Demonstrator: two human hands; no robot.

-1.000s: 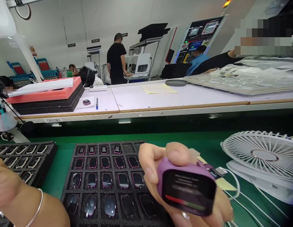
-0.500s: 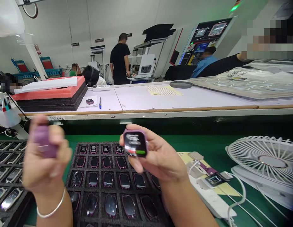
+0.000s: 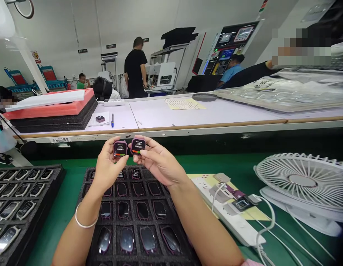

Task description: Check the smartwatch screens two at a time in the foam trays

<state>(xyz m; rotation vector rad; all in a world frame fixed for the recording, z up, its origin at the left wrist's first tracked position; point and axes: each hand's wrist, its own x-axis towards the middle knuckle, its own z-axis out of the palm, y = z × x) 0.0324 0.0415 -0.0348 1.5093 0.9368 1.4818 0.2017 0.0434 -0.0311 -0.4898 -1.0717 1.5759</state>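
Observation:
My left hand (image 3: 109, 162) is closed round a purple smartwatch body (image 3: 120, 148) without a strap, its lit screen facing me. A second purple smartwatch body (image 3: 138, 145) is gripped by my right hand (image 3: 160, 159), the thumb over the lower part of its screen. Both screens show white text above a red-orange and green bar. The two watches are side by side, almost touching. Beneath my hands lies a black foam tray (image 3: 134, 201) with rows of purple watch bodies in its compartments; my forearms hide parts of it.
On the left, another foam tray (image 3: 53, 192) holds silver-edged watch bodies. A white power strip (image 3: 243, 231) with chargers and cables lies to the right, beside a white fan (image 3: 301, 181). Behind is a raised shelf (image 3: 157, 120) with foam sheets (image 3: 49, 107); people are beyond.
My left hand has swung right and turned its watch screen towards me. My right hand has moved left and up a little, bringing both watches together. The view has shifted slightly.

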